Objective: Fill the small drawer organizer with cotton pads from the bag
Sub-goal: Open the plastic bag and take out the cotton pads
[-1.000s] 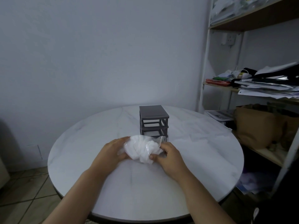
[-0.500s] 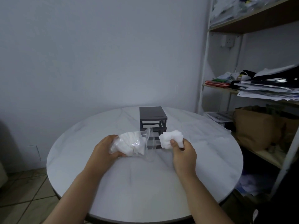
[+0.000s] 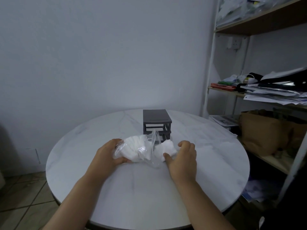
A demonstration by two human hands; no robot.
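A small dark grey drawer organizer stands near the middle of the round white table. In front of it my left hand grips a clear plastic bag full of white cotton pads. The bag's open mouth points right. My right hand holds a stack of cotton pads just outside the bag's mouth, low over the table and right in front of the organizer's lower drawers. The bag and pads hide the organizer's bottom front.
A shelf unit with papers, a brown paper bag and clutter stands to the right of the table. A plain wall is behind. Tiled floor shows at the lower left.
My right hand drew a stack of pads out of the bag to the right, then lowered it toward the table. My left hand kept hold of the bag and shifted slightly left.
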